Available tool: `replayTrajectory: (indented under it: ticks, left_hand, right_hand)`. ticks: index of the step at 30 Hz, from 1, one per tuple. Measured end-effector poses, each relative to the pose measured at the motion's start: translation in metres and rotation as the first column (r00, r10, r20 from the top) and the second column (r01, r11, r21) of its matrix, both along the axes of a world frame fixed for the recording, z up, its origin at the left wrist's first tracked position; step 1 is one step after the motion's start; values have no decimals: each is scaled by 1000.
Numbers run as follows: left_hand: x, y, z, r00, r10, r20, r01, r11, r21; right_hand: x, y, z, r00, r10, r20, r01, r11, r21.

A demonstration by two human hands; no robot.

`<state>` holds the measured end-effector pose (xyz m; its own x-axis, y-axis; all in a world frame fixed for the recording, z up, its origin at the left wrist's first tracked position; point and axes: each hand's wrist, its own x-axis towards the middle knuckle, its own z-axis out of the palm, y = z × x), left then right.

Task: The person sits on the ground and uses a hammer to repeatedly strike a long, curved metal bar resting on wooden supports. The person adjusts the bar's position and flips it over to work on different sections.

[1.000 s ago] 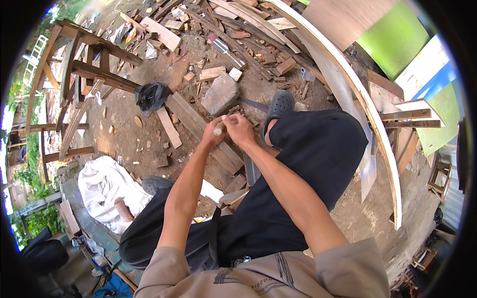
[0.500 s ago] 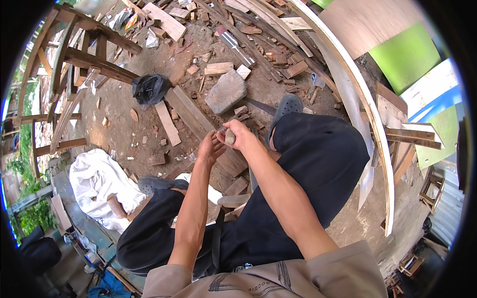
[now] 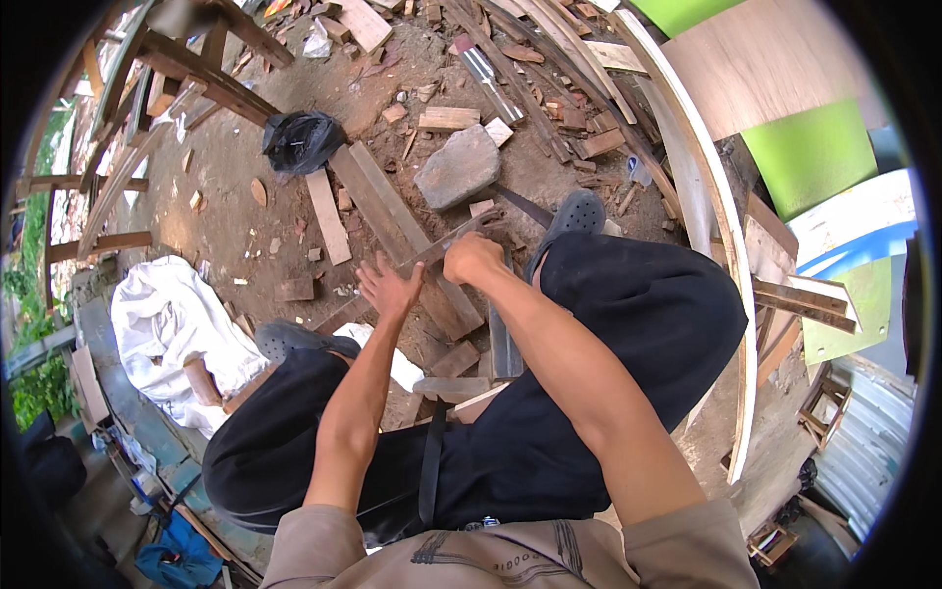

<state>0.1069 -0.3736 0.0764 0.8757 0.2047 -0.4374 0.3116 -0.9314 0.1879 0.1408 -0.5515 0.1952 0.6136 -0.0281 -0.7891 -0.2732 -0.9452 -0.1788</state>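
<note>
My right hand (image 3: pixel 474 258) is closed above the timber, its back toward me. What its fingers hold is hidden. Just beyond it shows a narrow brown strip of wood (image 3: pixel 444 243) with a ragged far end; whether the hand touches it I cannot tell. My left hand (image 3: pixel 392 287) is open beside it, fingers spread, with nothing in it. Under both hands, two long timber pieces (image 3: pixel 385 201) lie side by side on the dirt. A big grey stone (image 3: pixel 457 167) rests past them, and a dark flat strip (image 3: pixel 525 206) lies between it and my right shoe (image 3: pixel 581 214).
A black plastic bag (image 3: pixel 302 142) sits at the timber's far end. To the left are a white cloth (image 3: pixel 167 334) and a wooden frame (image 3: pixel 206 79). A long curved board (image 3: pixel 728 216) stands along my right side. Wood scraps (image 3: pixel 448 119) litter the ground.
My hands have moved apart. The left has opened and shifted slightly left; the right has turned over, so the rounded handle end seen in it before is hidden. The view has shifted slightly.
</note>
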Motion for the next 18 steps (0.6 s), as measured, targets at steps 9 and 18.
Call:
replayTrajectory:
  ticks: [9, 18]
  left_hand:
    - [-2, 59, -26, 904, -273, -328, 227, 959, -173]
    - [4, 72, -20, 877, -351, -328, 255, 919, -300]
  right_hand:
    - [18, -115, 7, 930, 330, -159, -303, 937, 175]
    - [7, -150, 26, 856, -313, -412, 482, 771, 416]
